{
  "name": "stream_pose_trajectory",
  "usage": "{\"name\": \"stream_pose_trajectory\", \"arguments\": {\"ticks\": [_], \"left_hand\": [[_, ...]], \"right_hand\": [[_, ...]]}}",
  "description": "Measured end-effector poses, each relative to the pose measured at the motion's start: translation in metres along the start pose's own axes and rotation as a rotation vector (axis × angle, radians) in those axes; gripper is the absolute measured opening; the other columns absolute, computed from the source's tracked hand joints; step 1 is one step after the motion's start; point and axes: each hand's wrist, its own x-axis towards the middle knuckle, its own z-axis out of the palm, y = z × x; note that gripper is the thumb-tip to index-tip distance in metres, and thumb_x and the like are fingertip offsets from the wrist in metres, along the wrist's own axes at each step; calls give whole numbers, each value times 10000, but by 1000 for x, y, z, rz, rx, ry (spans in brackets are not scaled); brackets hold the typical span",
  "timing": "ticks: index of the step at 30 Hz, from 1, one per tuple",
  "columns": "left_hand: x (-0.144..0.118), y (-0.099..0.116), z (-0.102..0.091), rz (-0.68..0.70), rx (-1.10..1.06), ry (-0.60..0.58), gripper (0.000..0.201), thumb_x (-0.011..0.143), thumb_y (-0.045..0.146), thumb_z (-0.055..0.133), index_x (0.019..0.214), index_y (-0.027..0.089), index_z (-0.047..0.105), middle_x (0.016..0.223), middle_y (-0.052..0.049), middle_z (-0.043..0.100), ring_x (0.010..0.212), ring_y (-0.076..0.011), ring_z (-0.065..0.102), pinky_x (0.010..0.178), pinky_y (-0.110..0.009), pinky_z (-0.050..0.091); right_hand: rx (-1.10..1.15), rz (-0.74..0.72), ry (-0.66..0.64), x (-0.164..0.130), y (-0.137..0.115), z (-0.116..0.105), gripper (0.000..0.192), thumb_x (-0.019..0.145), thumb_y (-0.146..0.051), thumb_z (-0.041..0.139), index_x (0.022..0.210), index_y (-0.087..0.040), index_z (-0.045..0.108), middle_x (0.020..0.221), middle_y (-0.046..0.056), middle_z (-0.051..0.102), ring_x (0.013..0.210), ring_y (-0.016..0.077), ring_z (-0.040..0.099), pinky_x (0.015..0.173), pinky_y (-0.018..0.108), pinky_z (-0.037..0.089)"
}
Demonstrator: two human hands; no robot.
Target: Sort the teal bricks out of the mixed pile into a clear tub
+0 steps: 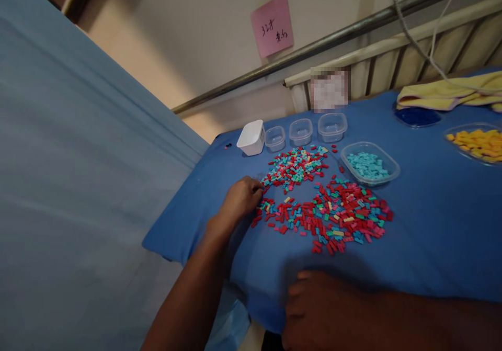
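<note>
Left hand [241, 198] stretched out over the blue cloth-covered table [431, 236], fingertips pinched together at the left rim of the scattered heap of small red, turquoise, pink and yellow plastic bricks [321, 210]; whether one brick sits between the fingers, impossible to tell at this size. Right hand [317, 309] down flat at the near edge of the table, fingers loosely curled, holding nothing, well apart from the heap.

Best handled, judging from the layout, by picking single bricks from the thin outer edge rather than digging into the dense middle, with a light pinch, so that neighbours stay put and colours stay readable.

Heap just beside the left fingertips and spreading right and far from them, in a rough ring with a bare patch in the middle. Beyond the heap, far right of the left hand, a clear oval plastic tub of turquoise bricks [369, 163]. Along the far edge, a white square plastic cup [251, 137] and three small clear plastic cups [300, 131] in a row. Far right, a clear dish of yellow pieces [476, 143], a round dish of dark blue pieces [418, 116] and a folded yellow towel [451, 93]. On the wall, a pink paper note [272, 25].
</note>
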Motion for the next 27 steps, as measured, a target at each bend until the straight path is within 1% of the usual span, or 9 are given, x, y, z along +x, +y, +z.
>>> {"name": "stream_pose_trajectory", "arguments": {"ticks": [4,8,11,14,19,21,23,25,27], "left_hand": [[13,6,-10,-39,31,-131,292,968,213,568,985,182,857,984,-80,819,867,-215,704,781,-312,467],[13,16,-22,-16,94,-212,262,955,192,582,912,175,840,878,-68,801,737,-186,631,709,-317,404],[9,24,-26,14,194,-244,228,931,196,609,852,182,823,856,-74,786,700,-186,597,684,-334,372],[8,31,-26,21,256,-252,213,923,207,625,869,190,829,904,-93,797,732,-204,626,690,-342,374],[14,29,-24,-2,261,-216,237,918,179,589,893,182,825,934,-113,809,757,-222,657,692,-349,382],[13,22,-25,-15,196,-198,240,899,171,583,915,177,822,935,-101,812,768,-220,665,697,-343,394],[10,15,-27,-55,54,-165,229,885,194,596,946,177,815,917,-70,806,783,-211,675,696,-326,413],[5,12,-28,-90,-158,-126,206,873,248,621,957,178,796,881,-37,786,784,-199,675,691,-303,439],[1,19,-26,-82,-395,-123,205,857,307,658,969,179,773,857,-18,762,765,-185,663,686,-285,464]], "right_hand": [[-10,-23,31,-1,0,-1,301,1081,-551,739,920,-299,766,889,-66,804,836,191,664,711,392,385],[-24,-7,37,-1,0,0,311,1077,-511,756,865,-283,749,865,-63,793,820,184,651,725,389,389],[-26,-8,15,0,1,-1,249,1052,-458,795,875,-287,762,860,-68,803,804,178,648,713,385,383],[-21,-38,35,1,0,-3,243,1070,-450,773,895,-282,766,886,-56,821,839,177,667,714,383,382],[-5,-14,50,2,-2,-3,305,1095,-498,715,887,-278,752,890,-48,823,850,177,684,737,385,405],[0,-23,47,2,-1,-2,329,1082,-563,713,911,-285,755,910,-45,827,864,181,693,762,386,418],[-7,-38,27,2,1,1,316,1060,-577,740,929,-291,759,919,-48,826,861,180,695,762,385,417],[-22,-42,9,2,3,3,293,1046,-555,761,923,-289,756,911,-52,820,835,175,684,728,380,400],[-34,-41,2,4,5,4,281,1053,-527,755,918,-281,748,914,-49,817,831,175,677,700,377,385]]}}
